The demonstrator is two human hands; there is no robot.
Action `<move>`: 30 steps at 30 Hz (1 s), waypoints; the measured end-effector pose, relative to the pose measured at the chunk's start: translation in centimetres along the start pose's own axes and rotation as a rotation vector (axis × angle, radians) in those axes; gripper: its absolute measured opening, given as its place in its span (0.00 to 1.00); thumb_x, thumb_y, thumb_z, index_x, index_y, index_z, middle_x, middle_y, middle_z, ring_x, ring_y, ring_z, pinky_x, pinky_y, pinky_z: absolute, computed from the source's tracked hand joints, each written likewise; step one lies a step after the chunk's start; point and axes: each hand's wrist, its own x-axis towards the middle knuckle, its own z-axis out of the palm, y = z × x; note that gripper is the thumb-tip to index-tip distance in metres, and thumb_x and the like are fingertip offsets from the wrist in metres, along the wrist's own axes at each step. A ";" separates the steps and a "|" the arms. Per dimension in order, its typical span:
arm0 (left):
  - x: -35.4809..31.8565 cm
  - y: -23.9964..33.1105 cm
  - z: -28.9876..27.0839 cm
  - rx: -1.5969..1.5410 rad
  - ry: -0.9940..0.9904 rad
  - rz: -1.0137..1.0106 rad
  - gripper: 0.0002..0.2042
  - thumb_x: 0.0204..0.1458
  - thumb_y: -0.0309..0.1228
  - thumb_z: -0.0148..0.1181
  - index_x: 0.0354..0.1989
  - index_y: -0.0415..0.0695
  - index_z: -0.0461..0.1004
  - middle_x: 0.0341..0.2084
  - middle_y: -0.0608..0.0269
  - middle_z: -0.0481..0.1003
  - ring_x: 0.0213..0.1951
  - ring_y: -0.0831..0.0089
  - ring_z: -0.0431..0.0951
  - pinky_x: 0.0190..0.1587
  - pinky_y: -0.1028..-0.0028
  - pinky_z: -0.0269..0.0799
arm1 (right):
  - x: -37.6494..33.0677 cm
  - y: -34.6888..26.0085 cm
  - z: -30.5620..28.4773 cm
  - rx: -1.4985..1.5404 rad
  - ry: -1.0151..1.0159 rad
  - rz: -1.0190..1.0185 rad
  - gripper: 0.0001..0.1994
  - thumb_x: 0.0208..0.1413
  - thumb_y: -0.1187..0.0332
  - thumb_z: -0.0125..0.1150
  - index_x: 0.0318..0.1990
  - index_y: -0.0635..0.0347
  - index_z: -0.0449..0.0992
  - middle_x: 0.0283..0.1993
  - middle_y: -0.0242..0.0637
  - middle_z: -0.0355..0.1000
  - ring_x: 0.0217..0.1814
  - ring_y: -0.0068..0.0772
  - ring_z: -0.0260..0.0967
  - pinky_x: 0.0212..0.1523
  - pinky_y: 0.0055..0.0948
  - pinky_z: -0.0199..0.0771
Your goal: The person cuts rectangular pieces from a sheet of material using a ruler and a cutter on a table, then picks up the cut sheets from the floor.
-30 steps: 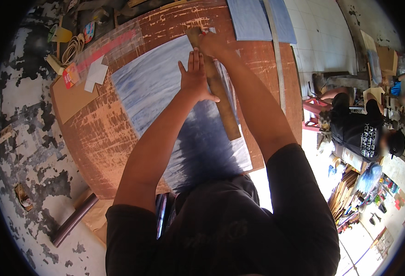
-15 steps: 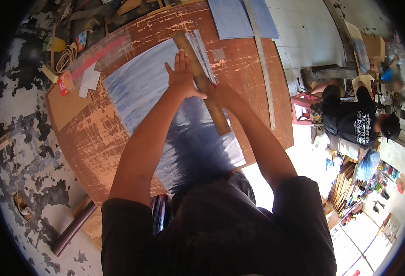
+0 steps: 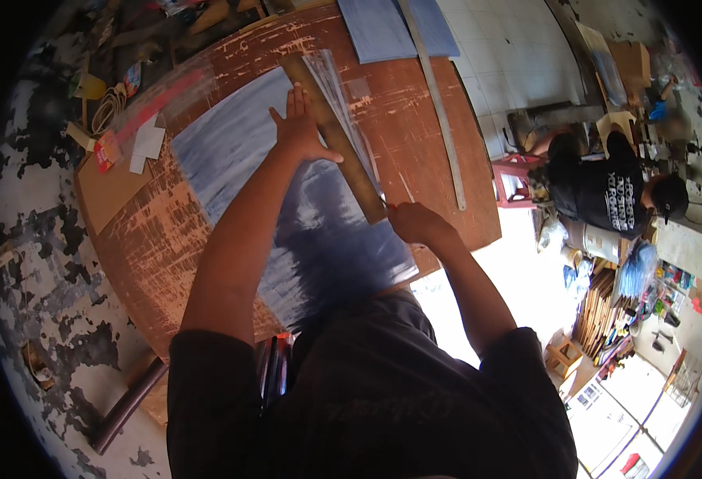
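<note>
A glossy blue-grey sheet (image 3: 227, 132) lies on the scratched brown tabletop (image 3: 171, 239). Across its right part runs a brown straightedge (image 3: 340, 145). My left hand (image 3: 296, 137) presses flat on the sheet and the straightedge's left edge, fingers spread and thumb out. By the straightedge's near right end, my right hand (image 3: 417, 223) is closed around a small tool, probably a utility knife (image 3: 387, 205), mostly hidden by the fingers. Narrow strips of sheet (image 3: 336, 89) show along the far right side of the straightedge.
A long metal ruler (image 3: 440, 120) extends over the table's right side, partly across blue sheets (image 3: 371, 36). White paper pieces (image 3: 147, 145), brown cardboard (image 3: 107, 188) and coiled cord (image 3: 110, 108) lie at left. Another person (image 3: 606, 188) sits at the right, beyond the table.
My right hand has slid toward me along the straightedge's right edge, from about its middle to its near end. My left hand stays pressed on the straightedge. The whole view has shifted slightly.
</note>
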 end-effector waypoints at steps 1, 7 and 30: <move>-0.1 -0.1 0.1 -0.003 -0.002 -0.005 0.86 0.17 0.73 0.79 0.79 0.29 0.34 0.80 0.38 0.26 0.81 0.47 0.28 0.72 0.27 0.39 | -0.4 -0.7 -1.0 -0.036 -0.041 0.008 0.16 0.70 0.69 0.44 0.51 0.68 0.79 0.50 0.59 0.78 0.53 0.58 0.80 0.52 0.53 0.81; -0.3 -0.8 0.2 -0.044 0.029 0.000 0.84 0.18 0.71 0.80 0.79 0.30 0.36 0.80 0.36 0.28 0.81 0.45 0.29 0.71 0.25 0.39 | 10.5 -6.0 -8.9 0.089 0.457 -0.237 0.23 0.74 0.58 0.42 0.49 0.74 0.74 0.43 0.68 0.78 0.49 0.69 0.78 0.51 0.60 0.77; -0.3 0.0 -1.0 0.042 -0.016 -0.005 0.83 0.24 0.74 0.76 0.79 0.30 0.33 0.80 0.38 0.28 0.81 0.48 0.29 0.72 0.30 0.45 | 23.7 -10.4 -16.3 -0.103 0.243 -0.255 0.15 0.66 0.68 0.51 0.48 0.72 0.79 0.38 0.59 0.81 0.34 0.55 0.83 0.34 0.53 0.84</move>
